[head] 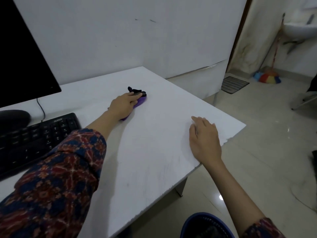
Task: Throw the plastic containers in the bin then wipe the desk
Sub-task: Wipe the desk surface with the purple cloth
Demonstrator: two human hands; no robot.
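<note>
My left hand (123, 104) presses a purple and black cloth (141, 99) flat on the white desk (154, 152), toward the desk's far middle. The cloth sticks out past my fingertips. My right hand (205, 138) lies palm down on the desk near its right edge, fingers spread, with nothing under it. A blue bin (188, 224) stands on the floor below the desk's front right corner, only its rim showing. No plastic containers are visible on the desk.
A black keyboard (34, 140) lies at the left, with a black monitor (22, 54) behind it and a dark rounded object (13, 117) beside it. A colourful broom (267, 77) leans in the far right corner, and a floor mat (234, 84) lies near it.
</note>
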